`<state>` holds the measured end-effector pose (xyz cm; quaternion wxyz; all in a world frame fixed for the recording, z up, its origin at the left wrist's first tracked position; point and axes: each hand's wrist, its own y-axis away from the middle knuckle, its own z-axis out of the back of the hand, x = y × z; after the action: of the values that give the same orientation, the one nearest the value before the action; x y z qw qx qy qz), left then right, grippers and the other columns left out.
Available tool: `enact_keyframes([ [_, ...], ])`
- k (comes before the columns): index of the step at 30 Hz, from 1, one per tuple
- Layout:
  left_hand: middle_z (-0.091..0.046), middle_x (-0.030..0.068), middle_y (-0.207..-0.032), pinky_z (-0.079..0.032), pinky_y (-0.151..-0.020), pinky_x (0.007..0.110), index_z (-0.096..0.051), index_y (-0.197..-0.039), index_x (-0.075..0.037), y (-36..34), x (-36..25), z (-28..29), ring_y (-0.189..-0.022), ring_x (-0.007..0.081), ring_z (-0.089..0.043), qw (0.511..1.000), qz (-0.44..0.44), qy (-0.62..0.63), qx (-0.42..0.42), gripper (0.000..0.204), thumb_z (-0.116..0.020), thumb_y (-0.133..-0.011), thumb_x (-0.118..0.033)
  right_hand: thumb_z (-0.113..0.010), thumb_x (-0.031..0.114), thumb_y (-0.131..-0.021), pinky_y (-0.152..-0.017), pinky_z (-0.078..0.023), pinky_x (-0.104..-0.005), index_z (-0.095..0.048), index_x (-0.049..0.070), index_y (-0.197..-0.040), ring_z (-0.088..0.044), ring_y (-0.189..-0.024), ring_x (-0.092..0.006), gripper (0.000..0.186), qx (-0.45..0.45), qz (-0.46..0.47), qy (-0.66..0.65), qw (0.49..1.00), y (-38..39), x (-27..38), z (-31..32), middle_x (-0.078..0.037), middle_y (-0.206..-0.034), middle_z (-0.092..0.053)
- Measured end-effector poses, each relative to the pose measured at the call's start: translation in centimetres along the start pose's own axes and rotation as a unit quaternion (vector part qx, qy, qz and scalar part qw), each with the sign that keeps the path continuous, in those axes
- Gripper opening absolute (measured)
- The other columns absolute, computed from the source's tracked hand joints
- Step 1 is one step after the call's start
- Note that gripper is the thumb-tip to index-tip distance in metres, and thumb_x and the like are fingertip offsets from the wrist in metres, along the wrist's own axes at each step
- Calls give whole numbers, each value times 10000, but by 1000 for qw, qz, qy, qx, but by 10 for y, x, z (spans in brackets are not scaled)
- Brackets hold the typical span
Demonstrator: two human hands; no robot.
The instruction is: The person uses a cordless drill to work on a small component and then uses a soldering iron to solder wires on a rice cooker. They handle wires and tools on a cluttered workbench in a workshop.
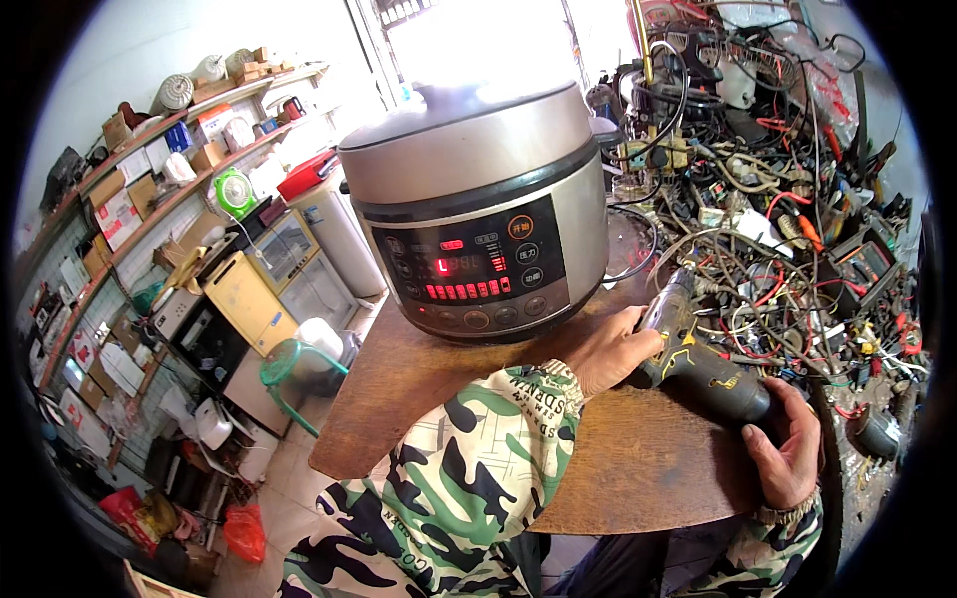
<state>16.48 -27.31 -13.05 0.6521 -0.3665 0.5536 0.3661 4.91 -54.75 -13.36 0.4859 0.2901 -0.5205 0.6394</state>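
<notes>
A black-and-yellow cordless drill (710, 382) lies slanted at the right of the wooden table (419, 399), its chuck pointing away from me. My left hand (610, 354) reaches across and grips its body near the chuck, fingers partly hidden. At the drill's near end, my right hand (788, 448) curls thumb and fingers around the thick dark base. Left of the drill stands a silver-and-black electric pressure cooker (478, 199), lid on, with red lights lit on its front panel.
Tangled cables, tools and parts (778, 229) pile up along the right, with a multimeter (865, 267) among them. A green stool (289, 361) stands left of the table. Cluttered shelves (150, 149) line the left wall; a red plastic bag (244, 531) lies on the floor.
</notes>
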Motion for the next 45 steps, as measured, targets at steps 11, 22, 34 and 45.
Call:
enact_keyframes([
  [11, -579, 89, -1297, -417, -1015, 283, -384, -1444, 70, 0, -13, -9, -1158, 119, -531, 999, 17, 28, 40, 592, -482, -924, -195, -677, 307, -859, -1145, -307, -453, -480, -71, -1390, -454, -1352, -381, 681, 6, 22, 189, 982, 18, 9, 7, -264, -1414, -492],
  [22, -524, 115, -1393, -382, -1078, 309, -275, -1512, 69, 4, -25, -11, -1265, 146, -489, 998, 42, 17, 35, 682, -477, -921, -205, -657, 344, -935, -987, -462, -451, -607, -18, -1281, -604, -1136, -411, 504, 3, 168, 273, 947, -2, 7, 15, -226, -1265, -620],
  [34, -506, 121, -1412, -376, -1086, 310, -275, -1510, 71, 6, -26, -11, -1284, 153, -477, 999, 35, 27, 31, 710, -492, -926, -268, -678, 278, -918, -993, -458, -451, -574, 3, -1330, -586, -1169, -405, 506, 15, 148, 268, 952, 1, 8, 13, -218, -1301, -596],
  [45, -498, 137, -1429, -366, -1108, 322, -264, -1515, 75, 6, -25, -11, -1305, 169, -474, 999, 45, 20, 22, 704, -488, -924, -234, -687, 211, -918, -965, -485, -431, -566, -6, -1340, -586, -1179, -401, 490, 22, 158, 267, 951, 0, 8, 15, -218, -1313, -589],
])
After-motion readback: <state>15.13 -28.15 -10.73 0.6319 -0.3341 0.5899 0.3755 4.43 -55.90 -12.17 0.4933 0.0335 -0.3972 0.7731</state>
